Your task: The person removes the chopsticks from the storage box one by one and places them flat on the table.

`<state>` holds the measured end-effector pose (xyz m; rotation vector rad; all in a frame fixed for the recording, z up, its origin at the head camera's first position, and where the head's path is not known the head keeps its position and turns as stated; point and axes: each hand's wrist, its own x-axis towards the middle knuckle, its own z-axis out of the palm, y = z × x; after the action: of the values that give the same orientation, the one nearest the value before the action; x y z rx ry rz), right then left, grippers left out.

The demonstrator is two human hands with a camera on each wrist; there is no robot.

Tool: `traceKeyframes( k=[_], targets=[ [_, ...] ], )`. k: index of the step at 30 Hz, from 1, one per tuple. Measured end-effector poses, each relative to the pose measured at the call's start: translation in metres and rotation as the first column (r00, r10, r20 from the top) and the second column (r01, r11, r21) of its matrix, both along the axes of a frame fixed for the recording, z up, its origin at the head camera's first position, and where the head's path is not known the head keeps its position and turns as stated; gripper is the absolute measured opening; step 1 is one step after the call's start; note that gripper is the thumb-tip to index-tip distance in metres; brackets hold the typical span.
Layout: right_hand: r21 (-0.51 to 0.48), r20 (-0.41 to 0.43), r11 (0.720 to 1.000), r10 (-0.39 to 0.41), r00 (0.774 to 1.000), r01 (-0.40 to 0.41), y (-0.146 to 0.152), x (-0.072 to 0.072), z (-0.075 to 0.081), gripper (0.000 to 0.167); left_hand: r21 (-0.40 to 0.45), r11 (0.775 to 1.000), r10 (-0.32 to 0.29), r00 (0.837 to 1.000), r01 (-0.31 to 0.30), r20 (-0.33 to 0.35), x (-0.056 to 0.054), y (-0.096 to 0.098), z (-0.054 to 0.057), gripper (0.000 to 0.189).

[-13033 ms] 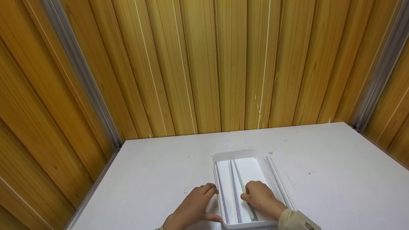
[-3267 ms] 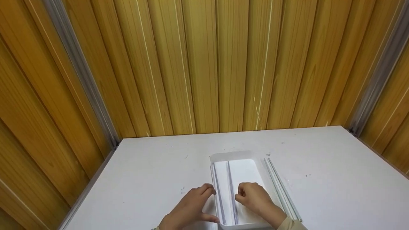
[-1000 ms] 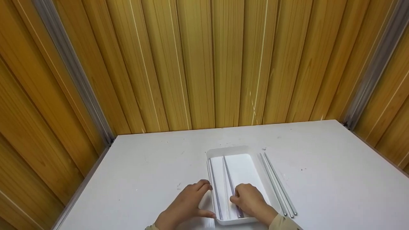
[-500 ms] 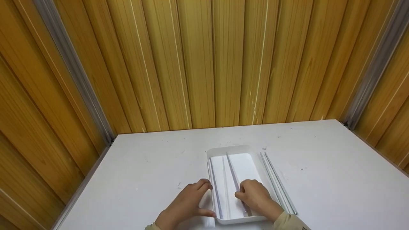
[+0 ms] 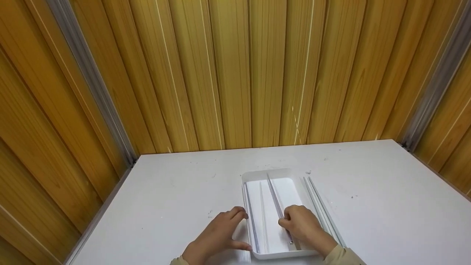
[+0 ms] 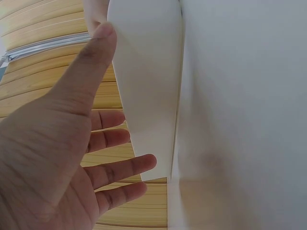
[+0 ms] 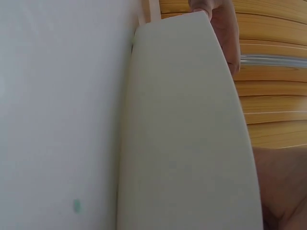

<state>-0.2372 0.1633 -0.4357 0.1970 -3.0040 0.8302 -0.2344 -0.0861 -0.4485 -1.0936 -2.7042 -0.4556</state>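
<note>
A white rectangular tray (image 5: pixel 274 254) stands on the table. My left hand (image 5: pixel 217 233) rests along its left wall with fingers relaxed and thumb at the near corner; in the left wrist view the straight fingers (image 6: pixel 127 165) lie against the outer wall. My right hand (image 5: pixel 302 224) pinches a slim lilac-silver metal stick (image 5: pixel 273 191) slanting inside the tray, thin tip at the far wall, shiny end toward me. Another lilac stick (image 5: pixel 252 217) lies along the left side, and a pale strip (image 5: pixel 263 217) runs beside it. In the right wrist view, the tray wall hides my right hand's grip.
Several silvery-green metal sticks (image 5: pixel 320 206) lie side by side on the white table (image 5: pixel 191 184), just right of the tray. My right forearm crosses over their near ends. Wood-patterned panels (image 5: pixel 235 73) stand behind and at both sides.
Earlier my right hand held a greenish stick in the tray; greenish sticks then lay at its right. In the last second the right hand slides right with a lilac stick. Left hand holds still.
</note>
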Motion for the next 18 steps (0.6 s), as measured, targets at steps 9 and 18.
traceKeyframes(
  k=[9,18],
  targets=[
    [-0.008,0.034,1.000,-0.012,0.999,0.012,0.012,0.000,0.001,0.024,-0.009,1.000,-0.023,1.000,0.023,-0.002,-0.001,-0.001,0.001,0.074],
    [0.022,0.042,0.999,-0.031,0.999,0.030,0.020,-0.002,0.008,0.027,-0.010,1.000,-0.017,1.000,0.017,-0.015,-0.001,0.000,0.001,0.075]
  ],
)
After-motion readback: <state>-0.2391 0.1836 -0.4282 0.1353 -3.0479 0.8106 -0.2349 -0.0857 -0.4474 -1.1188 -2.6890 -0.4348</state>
